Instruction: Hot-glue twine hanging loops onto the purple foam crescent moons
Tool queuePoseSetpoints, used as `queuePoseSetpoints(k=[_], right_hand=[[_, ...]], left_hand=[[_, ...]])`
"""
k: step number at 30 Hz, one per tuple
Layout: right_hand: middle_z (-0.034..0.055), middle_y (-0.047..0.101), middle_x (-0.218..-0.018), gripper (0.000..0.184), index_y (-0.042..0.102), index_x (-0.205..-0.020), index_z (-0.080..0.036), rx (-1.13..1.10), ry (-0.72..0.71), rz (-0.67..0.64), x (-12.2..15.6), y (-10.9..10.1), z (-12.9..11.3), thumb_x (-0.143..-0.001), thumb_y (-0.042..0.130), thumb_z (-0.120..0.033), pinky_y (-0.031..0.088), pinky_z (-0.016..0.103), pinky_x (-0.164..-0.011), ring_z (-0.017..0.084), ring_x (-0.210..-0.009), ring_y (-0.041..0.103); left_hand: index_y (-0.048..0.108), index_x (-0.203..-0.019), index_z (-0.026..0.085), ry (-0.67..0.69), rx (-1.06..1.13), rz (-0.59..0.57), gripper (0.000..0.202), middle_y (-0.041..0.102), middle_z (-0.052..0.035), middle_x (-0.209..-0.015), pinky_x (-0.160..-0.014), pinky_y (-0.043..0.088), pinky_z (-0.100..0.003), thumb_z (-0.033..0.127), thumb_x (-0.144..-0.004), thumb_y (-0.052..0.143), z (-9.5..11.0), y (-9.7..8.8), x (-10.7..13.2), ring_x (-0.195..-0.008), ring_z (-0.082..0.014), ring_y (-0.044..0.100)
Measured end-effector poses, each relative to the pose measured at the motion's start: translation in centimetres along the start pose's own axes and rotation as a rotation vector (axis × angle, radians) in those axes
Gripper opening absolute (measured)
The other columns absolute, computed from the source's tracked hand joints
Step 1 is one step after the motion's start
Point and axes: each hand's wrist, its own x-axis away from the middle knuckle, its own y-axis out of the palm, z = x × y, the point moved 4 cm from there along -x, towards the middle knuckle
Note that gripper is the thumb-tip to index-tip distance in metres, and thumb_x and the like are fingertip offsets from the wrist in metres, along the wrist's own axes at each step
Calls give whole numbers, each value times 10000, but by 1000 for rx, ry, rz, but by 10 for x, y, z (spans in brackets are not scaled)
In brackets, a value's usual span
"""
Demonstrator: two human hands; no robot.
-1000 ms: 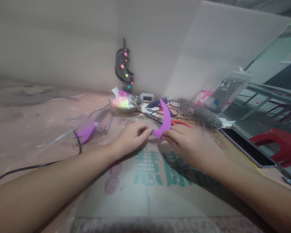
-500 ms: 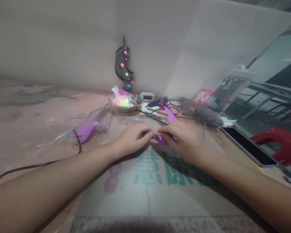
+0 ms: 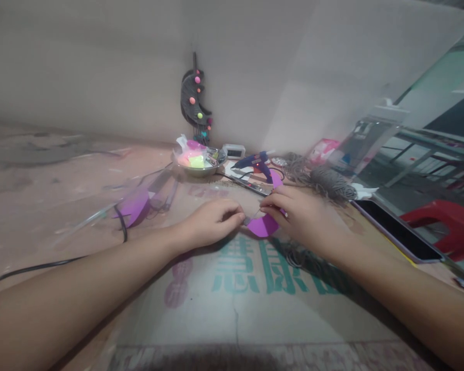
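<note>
A purple crescent-shaped foam piece point(image 3: 266, 224) lies low over the cardboard sheet point(image 3: 235, 288) with green characters. My right hand point(image 3: 299, 216) is closed over its upper part, fingers curled round it. My left hand point(image 3: 212, 222) pinches something small and grey at the crescent's tip; I cannot make out what it is. Both hands meet at the middle of the cardboard.
A metal bowl point(image 3: 199, 167) with bright pom-poms, a blue glue gun point(image 3: 253, 161), grey yarn point(image 3: 328, 181) and a dark decorated crescent point(image 3: 193, 103) on the wall stand behind. Another purple foam piece point(image 3: 134, 206), a black cable point(image 3: 62, 262) left; a phone point(image 3: 394, 229) and red stool point(image 3: 448, 219) right.
My right hand has turned the purple crescent from upright to lying down over the cardboard, its round side toward me. My left hand stayed pinched at its tip.
</note>
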Motion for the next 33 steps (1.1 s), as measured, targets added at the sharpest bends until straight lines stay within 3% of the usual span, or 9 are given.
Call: queuePoseSetpoints(k=[7,16,22,26,33], right_hand=[[41,648,-766,133,680,-822,-157,26,-13,35,1,3,-2,-886,573,-203,417,262,-627,151,-713,582],[64,655,-818,177,693,-871,-159,20,12,-19,2,9,4,-912,530,-213,437,281,-660,172,-760,596],[59,675,-943,174,710,-927,-202,-108,180,-76,-1,4,41,-895,541,-226,456,290,-713,179,-839,618],[39,702,-832,150,722,-850,-193,-239,345,-91,-3,-3,66,-848,588,-261,465,290,-683,172,-754,625],[42,705,-787,204,726,-829,-174,-289,528,-70,-1,-1,77,-826,608,-340,462,279,-645,162,-695,622]], left_hand=[[568,-736,156,41,-17,-42,254,592,-1,-724,-657,365,-252,286,-912,439,2,1,-1,-695,-132,522],[564,-746,155,112,6,-101,272,569,-3,-740,-679,369,-251,303,-926,425,3,2,1,-711,-132,504],[573,-785,156,30,172,-283,344,554,-11,-787,-689,386,-245,414,-936,404,2,1,2,-748,-141,511],[593,-806,157,-9,245,-332,362,571,-18,-795,-701,401,-244,453,-925,421,3,-1,3,-759,-147,518],[599,-770,156,65,197,-406,346,569,-15,-773,-698,385,-237,394,-941,415,9,2,4,-769,-141,520]])
